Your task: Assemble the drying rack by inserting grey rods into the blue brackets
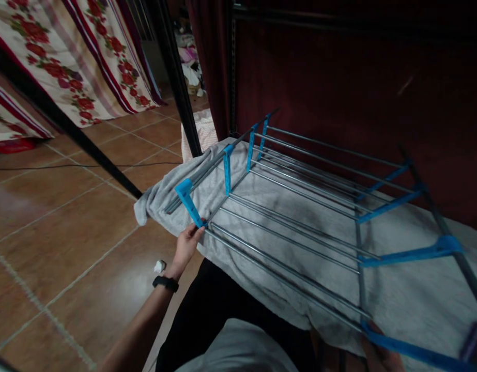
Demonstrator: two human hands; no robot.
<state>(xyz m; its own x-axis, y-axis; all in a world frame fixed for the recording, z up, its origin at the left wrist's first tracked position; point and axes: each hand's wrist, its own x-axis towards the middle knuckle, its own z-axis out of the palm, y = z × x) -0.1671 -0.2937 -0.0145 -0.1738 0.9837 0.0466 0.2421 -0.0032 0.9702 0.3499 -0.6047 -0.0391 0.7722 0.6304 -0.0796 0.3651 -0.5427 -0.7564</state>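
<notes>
A rack of thin metal tubes (pixel 288 225) with blue plastic brackets lies across a grey blanket (pixel 308 305) in front of me. At its near left corner, my left hand (pixel 187 243) pinches the foot of a blue bracket (pixel 189 204) where the tubes meet it. My right hand (pixel 381 351) is wrapped round the near right corner, by another blue bracket (pixel 416 351) that partly hides its fingers. Loose-looking grey tubes (pixel 195 181) run along the rack's left side, over the rumpled blanket end.
Dark metal frame posts (pixel 180 88) stand at the left, and a slanting bar (pixel 79 134) crosses the tiled floor (pixel 87 222). A maroon curtain (pixel 319 77) hangs behind the rack. Floral curtains (pixel 79 57), a black cable (pixel 87 166) and a small white crumpled thing (pixel 159 266) lie leftward.
</notes>
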